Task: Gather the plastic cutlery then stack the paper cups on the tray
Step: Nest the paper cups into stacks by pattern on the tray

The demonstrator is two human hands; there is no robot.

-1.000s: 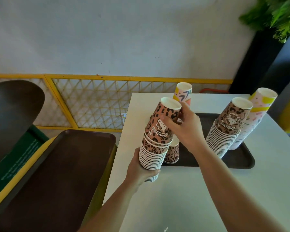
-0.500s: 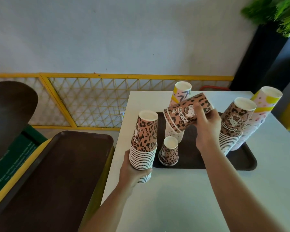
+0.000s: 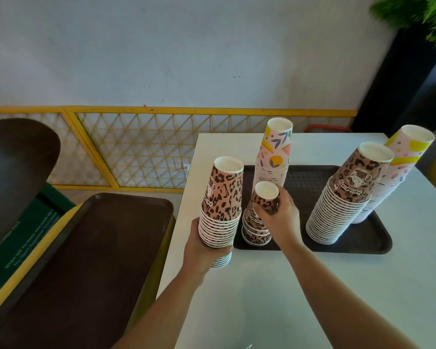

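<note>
The paper cups are light and crushable, best held round the sidewall; the right hand (image 3: 278, 214), fingers curled on the short leopard stack (image 3: 258, 217), now sets it upright on the tray (image 3: 363, 244) (earlier tilted, airborne); the left hand (image 3: 202, 250) grips the taller stack (image 3: 222, 205) over the worktop (image 3: 262, 298).

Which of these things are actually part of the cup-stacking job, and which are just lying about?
Part of the job:
left hand holding a leopard cup stack
right hand on the short leopard stack
black tray
tall leopard stack
two pastel stacks

Just there:
brown tray
yellow fence
plant
</note>
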